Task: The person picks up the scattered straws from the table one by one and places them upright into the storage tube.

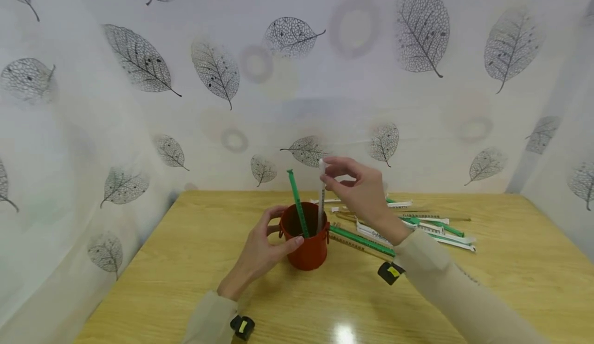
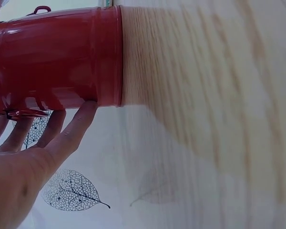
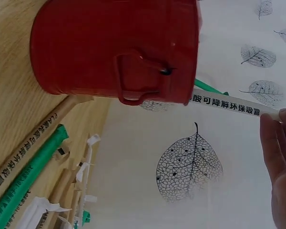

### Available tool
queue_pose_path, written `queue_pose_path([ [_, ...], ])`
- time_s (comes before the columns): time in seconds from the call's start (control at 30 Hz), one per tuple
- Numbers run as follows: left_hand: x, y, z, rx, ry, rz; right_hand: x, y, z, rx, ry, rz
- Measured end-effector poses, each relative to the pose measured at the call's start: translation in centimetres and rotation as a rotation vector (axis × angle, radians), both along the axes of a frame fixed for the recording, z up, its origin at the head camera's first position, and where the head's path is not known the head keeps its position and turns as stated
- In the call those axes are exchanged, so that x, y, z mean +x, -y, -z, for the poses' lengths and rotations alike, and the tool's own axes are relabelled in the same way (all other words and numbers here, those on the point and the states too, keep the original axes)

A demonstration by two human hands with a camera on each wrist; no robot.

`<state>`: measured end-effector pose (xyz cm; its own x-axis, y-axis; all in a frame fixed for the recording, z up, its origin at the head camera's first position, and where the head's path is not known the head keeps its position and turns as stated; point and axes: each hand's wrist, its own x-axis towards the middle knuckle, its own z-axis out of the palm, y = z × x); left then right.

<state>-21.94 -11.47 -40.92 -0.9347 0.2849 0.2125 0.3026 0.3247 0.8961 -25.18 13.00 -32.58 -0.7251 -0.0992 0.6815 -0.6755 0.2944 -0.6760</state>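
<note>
A small red metal bucket (image 1: pixel 308 255) with side handles stands upright on the table. My left hand (image 1: pixel 260 250) holds it from the left, thumb at the rim; in the left wrist view, fingers (image 2: pixel 69 131) lie along its wall. My right hand (image 1: pixel 362 192) pinches the top of a white paper-wrapped straw (image 1: pixel 321 199) with printed lettering. The straw stands nearly upright, its lower end inside the bucket and hidden there in the right wrist view. A green wrapped straw (image 1: pixel 298 202) leans in the same bucket, untouched by either hand.
Right of the bucket lies a loose pile of wrapped straws, among them a green straw (image 1: pixel 364 241), a brown straw (image 3: pixel 26 148) and a white straw (image 1: pixel 452 240). The wooden table (image 1: pixel 185 261) ends at a pale curtain (image 1: pixel 297 86) printed with leaves.
</note>
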Motion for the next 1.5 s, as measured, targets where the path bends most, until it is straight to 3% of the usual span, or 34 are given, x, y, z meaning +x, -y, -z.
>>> queue_pose_path([
  [0.33,0.0,0.0,0.0,0.0,-0.005,0.006,0.0,0.4,2.1,0.082,0.041,-0.003],
  [0.77,0.0,0.1,0.0,0.001,-0.018,-0.007,-0.2,-1.1,2.4,0.075,0.061,-0.007],
  [0.9,0.0,0.1,0.1,0.014,-0.018,0.005,-0.3,-3.1,2.6,0.245,0.072,0.014],
  [1.07,0.0,0.1,0.1,0.016,-0.019,0.007,-0.8,-6.1,3.9,0.616,0.07,-0.015],
  [1.2,0.0,0.0,0.1,0.003,-0.034,0.007,-1.1,-8.7,5.7,0.822,0.173,-0.017],
  [1.33,0.0,-0.1,0.1,0.001,-0.034,0.021,-1.0,-10.8,7.2,0.89,0.285,-0.012],
  [1.5,0.1,-0.1,0.0,0.001,-0.045,0.025,-0.7,-11.5,7.5,0.931,0.288,-0.023],
])
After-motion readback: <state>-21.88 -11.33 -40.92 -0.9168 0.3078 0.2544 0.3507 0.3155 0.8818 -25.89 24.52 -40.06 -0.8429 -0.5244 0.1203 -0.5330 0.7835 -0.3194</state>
